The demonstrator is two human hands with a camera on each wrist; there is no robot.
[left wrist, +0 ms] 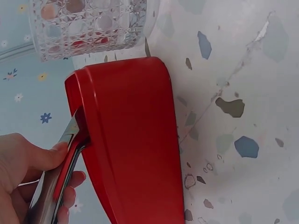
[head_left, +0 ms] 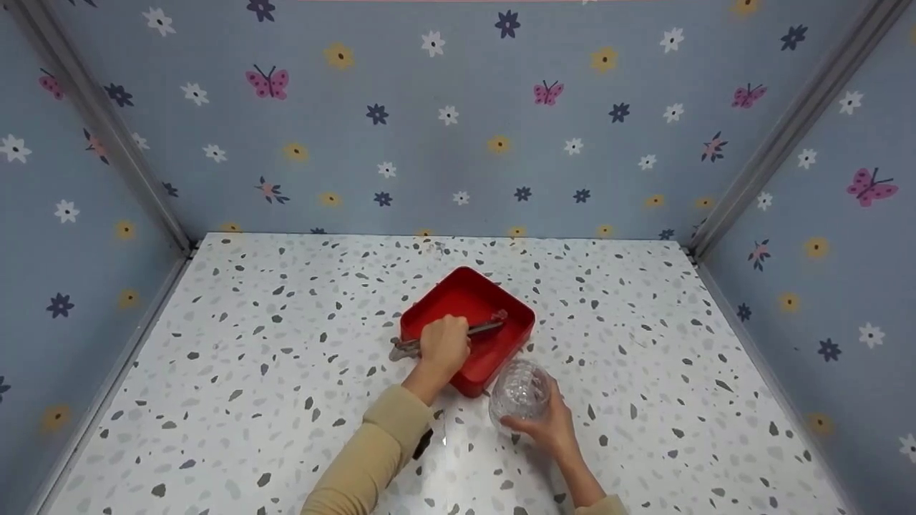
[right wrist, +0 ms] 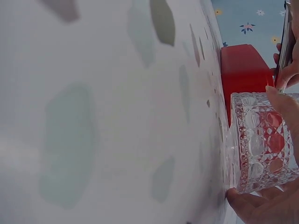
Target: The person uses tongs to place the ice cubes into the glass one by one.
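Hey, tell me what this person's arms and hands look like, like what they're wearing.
The left sleeve is tan, with a broad cuff near the wrist. Only the edge of the right sleeve shows, in a similar tan. The left hand and right hand are ungloved.

A blue-grey back wall (head_left: pixel 415 79) printed with white, yellow and navy flowers and pink butterflies rises behind a white tabletop (head_left: pixel 286 386) speckled with grey terrazzo-like flecks. A matching left wall (head_left: pixel 43 257) and right wall (head_left: pixel 859 286) flank it, joined by straight grey corner strips (head_left: pixel 105 121). Pale light reflects off the tabletop.
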